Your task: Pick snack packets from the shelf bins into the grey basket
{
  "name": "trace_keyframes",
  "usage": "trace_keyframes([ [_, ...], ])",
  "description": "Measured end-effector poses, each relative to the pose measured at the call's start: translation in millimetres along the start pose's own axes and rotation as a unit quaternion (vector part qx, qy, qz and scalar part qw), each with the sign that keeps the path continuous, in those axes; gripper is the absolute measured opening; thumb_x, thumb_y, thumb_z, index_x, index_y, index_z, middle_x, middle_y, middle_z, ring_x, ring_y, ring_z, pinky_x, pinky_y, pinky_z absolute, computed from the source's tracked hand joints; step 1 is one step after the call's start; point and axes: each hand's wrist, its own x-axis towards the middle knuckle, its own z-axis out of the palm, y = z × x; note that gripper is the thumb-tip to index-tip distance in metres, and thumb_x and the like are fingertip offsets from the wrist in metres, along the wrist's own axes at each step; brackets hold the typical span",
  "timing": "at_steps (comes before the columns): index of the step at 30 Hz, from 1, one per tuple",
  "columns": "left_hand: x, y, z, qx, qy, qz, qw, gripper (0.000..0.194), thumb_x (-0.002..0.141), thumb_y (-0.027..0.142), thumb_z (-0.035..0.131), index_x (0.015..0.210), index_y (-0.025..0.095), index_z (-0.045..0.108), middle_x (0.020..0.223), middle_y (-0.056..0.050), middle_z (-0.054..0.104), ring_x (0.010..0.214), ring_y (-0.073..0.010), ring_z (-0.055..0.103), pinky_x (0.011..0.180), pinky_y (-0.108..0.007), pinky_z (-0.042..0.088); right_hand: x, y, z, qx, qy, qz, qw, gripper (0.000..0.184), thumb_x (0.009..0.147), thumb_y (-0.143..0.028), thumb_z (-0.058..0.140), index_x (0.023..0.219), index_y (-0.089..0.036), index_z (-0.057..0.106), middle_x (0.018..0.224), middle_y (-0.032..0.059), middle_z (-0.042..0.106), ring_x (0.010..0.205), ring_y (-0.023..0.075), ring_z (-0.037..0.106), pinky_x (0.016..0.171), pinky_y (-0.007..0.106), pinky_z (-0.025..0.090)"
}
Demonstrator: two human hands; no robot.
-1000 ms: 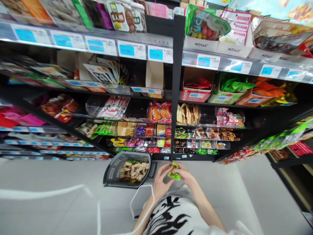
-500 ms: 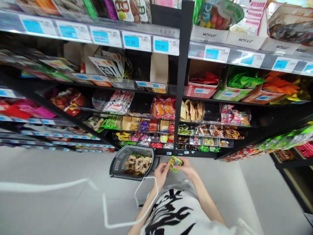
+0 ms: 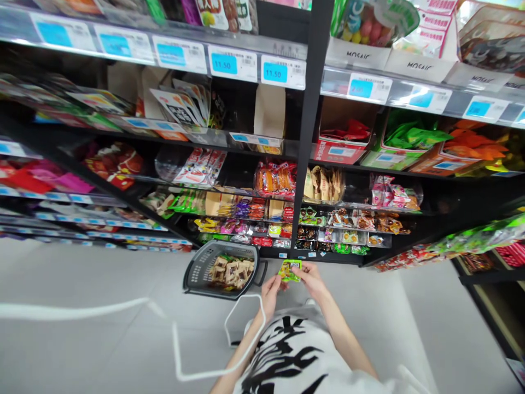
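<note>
A small green snack packet [image 3: 289, 270] is stretched between my two hands in front of my body. My left hand [image 3: 270, 290] pinches its lower left corner. Thumb and fingers of my right hand [image 3: 311, 277] close on its right side. Some reddish-brown item shows just under the packet, too small to name. Left of my hands, a grey shopping basket [image 3: 192, 273] stands on the floor, holding several beige snack packets [image 3: 232, 272]. Its dark handle [image 3: 261, 273] sticks out toward my left hand.
Black store shelves [image 3: 311, 126] with packaged snacks and price tags [image 3: 279, 72] rise in front of me. Another rack [image 3: 492, 279] runs along the right. A white cable [image 3: 217, 376] crosses the lower left. Grey tiled floor [image 3: 102, 306] lies around the basket.
The green packet has turned from tilted to more level and shifted slightly left. My right hand has shifted its hold along the packet's right side. The basket stays put.
</note>
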Motion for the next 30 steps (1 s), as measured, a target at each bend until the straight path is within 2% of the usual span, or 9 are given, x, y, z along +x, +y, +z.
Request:
trace_keyframes([
  [7,-0.7,-1.1,0.0,-0.009,0.009,-0.002,1.0,0.048,0.082,0.063,0.066,0.078,0.016,0.072,0.066,-0.003,0.069,0.061,-0.0166,0.06,0.061,-0.029,0.046,2.9,0.1,-1.7,-0.009,0.003,-0.009,1.0,0.04,0.064,-0.041,0.091,0.093,-0.017,0.078,0.082,0.0061,0.078,0.076,0.0214,0.072,0.069,0.03,0.053],
  [12,-1.3,4.0,-3.1,0.045,0.038,0.011,0.998,0.052,0.081,0.068,0.062,0.07,0.017,0.068,0.062,-0.002,0.066,0.06,-0.0167,0.058,0.062,-0.029,0.046,4.7,0.6,-2.7,-0.037,-0.03,-0.026,0.999,0.049,0.055,-0.033,0.095,0.098,-0.019,0.076,0.093,0.0058,0.079,0.08,0.0211,0.073,0.078,0.032,0.056],
  [16,-0.3,9.4,-1.7,0.08,0.023,0.029,0.996,0.051,0.081,0.067,0.064,0.065,0.018,0.066,0.06,-0.001,0.064,0.06,-0.0161,0.058,0.06,-0.027,0.046,7.3,4.0,-3.0,-0.023,-0.015,-0.032,0.999,0.044,0.06,-0.036,0.093,0.097,-0.019,0.075,0.094,0.0061,0.079,0.084,0.0217,0.074,0.082,0.034,0.057],
  [18,0.5,8.9,-0.6,0.089,-0.006,0.023,0.996,0.048,0.081,0.065,0.065,0.074,0.018,0.071,0.063,-0.002,0.067,0.062,-0.017,0.06,0.06,-0.027,0.048,10.0,6.8,-5.4,-0.017,0.008,-0.04,0.999,0.042,0.063,-0.038,0.092,0.096,-0.019,0.076,0.094,0.0066,0.079,0.084,0.0218,0.073,0.081,0.033,0.056],
  [22,3.3,-1.2,-2.6,0.114,-0.053,0.012,0.992,0.046,0.081,0.061,0.067,0.097,0.019,0.074,0.092,-0.008,0.077,0.071,-0.0197,0.069,0.066,-0.03,0.052,23.7,11.2,-21.1,0.011,0.074,-0.049,0.996,0.041,0.066,-0.043,0.09,0.095,-0.017,0.076,0.09,0.0071,0.078,0.08,0.0201,0.072,0.073,0.03,0.056],
  [25,6.9,-12.9,-7.2,0.129,-0.063,0.003,0.99,0.047,0.078,0.063,0.068,0.097,0.02,0.073,0.097,-0.01,0.078,0.073,-0.0218,0.072,0.065,-0.032,0.053,43.0,12.0,-45.5,0.059,0.156,-0.058,0.984,0.041,0.064,-0.044,0.09,0.088,-0.016,0.074,0.087,0.0069,0.077,0.071,0.0163,0.069,0.066,0.026,0.055],
  [28,10.3,-21.9,-10.2,0.137,-0.075,-0.009,0.988,0.048,0.078,0.064,0.067,0.096,0.02,0.073,0.094,-0.01,0.079,0.074,-0.0237,0.073,0.065,-0.033,0.054,63.5,13.7,-77.1,0.086,0.253,-0.064,0.961,0.043,0.056,-0.042,0.093,0.082,-0.016,0.071,0.077,0.0035,0.074,0.062,0.0137,0.067,0.061,0.025,0.055],
  [30,11.5,-24.6,-10.4,0.143,-0.085,-0.016,0.986,0.049,0.078,0.065,0.066,0.097,0.02,0.073,0.095,-0.011,0.079,0.075,-0.0247,0.074,0.066,-0.034,0.054,74.3,17.5,-98.0,0.089,0.294,-0.06,0.95,0.045,0.051,-0.04,0.095,0.079,-0.017,0.069,0.071,0.001,0.072,0.058,0.0131,0.066,0.06,0.025,0.057],
])
